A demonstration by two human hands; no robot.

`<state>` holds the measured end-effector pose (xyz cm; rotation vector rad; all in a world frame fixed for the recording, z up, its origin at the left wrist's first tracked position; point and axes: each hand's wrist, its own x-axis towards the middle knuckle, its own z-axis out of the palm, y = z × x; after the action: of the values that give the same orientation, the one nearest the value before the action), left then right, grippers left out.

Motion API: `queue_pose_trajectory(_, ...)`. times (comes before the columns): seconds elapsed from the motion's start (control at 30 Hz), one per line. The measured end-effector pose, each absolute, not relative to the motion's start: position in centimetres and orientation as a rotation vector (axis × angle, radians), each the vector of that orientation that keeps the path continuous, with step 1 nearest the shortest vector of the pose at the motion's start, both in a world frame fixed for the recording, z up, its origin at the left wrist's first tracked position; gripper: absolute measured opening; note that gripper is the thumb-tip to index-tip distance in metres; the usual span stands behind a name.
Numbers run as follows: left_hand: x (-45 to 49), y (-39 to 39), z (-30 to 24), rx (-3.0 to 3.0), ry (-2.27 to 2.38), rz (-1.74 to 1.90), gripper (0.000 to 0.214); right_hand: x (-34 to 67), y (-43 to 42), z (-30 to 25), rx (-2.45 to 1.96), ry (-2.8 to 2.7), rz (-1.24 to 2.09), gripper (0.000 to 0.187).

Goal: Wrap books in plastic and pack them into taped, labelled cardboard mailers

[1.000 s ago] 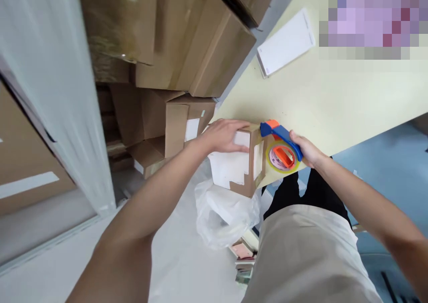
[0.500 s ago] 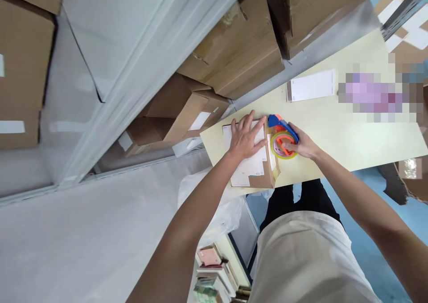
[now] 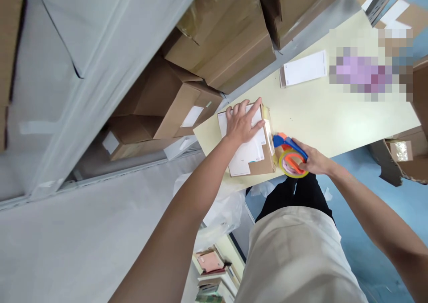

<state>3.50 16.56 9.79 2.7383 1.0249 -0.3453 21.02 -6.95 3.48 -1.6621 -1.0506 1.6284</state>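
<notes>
My left hand (image 3: 241, 125) lies with spread fingers on top of a small cardboard box (image 3: 267, 164), which has white paper labels on its upper face. Clear yellowish tape runs along the box's right edge. My right hand (image 3: 316, 160) grips a blue and orange tape dispenser (image 3: 282, 141) carrying a roll of yellow-edged tape. The dispenser's head is close to the right side of the box, near the front edge of the table; whether it touches the box I cannot tell.
The box rests on a cream table (image 3: 310, 116). Further back lies a flat pack with a white label (image 3: 306, 69), and a blurred purple item (image 3: 359, 71) is to its right. Large cartons (image 3: 227, 44) fill the shelf behind. A plastic bag (image 3: 222, 214) hangs below the table's left end.
My right hand has moved the tape dispenser towards my body, down along the box's right side. Tape now shows on that edge. My left hand stays on the box.
</notes>
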Motion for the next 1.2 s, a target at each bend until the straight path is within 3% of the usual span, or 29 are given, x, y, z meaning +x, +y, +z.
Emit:
queue_pose_trajectory(0.3, 3.6, 16.2, 9.8, 2.733, 1.12, -0.34, 0.079, 14.8, -17.1, 4.7, -1.621, -0.871, 1.77, 0.096)
queue_pose_trajectory(0.47, 3.6, 17.3, 9.3, 2.517, 1.508, -0.293, 0.078, 14.8, -14.2, 4.6, -1.59, -0.547, 1.737, 0.098)
queue_pose_trajectory(0.63, 1.9, 17.1, 9.1, 2.064, 2.001, -0.284, 0.088, 21.4, -6.4, 3.2, -1.548, -0.523, 1.629, 0.096)
queue_pose_trajectory(0.77, 1.4, 15.2, 10.3, 2.336, 1.67, -0.354, 0.108, 26.7, 0.7, 3.3, -1.48, -0.643, 1.744, 0.092)
queue_pose_trajectory(0.93, 4.4, 15.0, 11.1, 2.619, 1.039, -0.489, 0.114, 28.5, 4.5, 3.9, -1.437, -0.784, 1.846, 0.088)
queue_pose_trajectory(1.2, 5.5, 15.3, 11.0, 2.624, 1.094, -0.522, 0.112, 27.7, -0.9, 2.7, -1.51, -0.823, 1.802, 0.095)
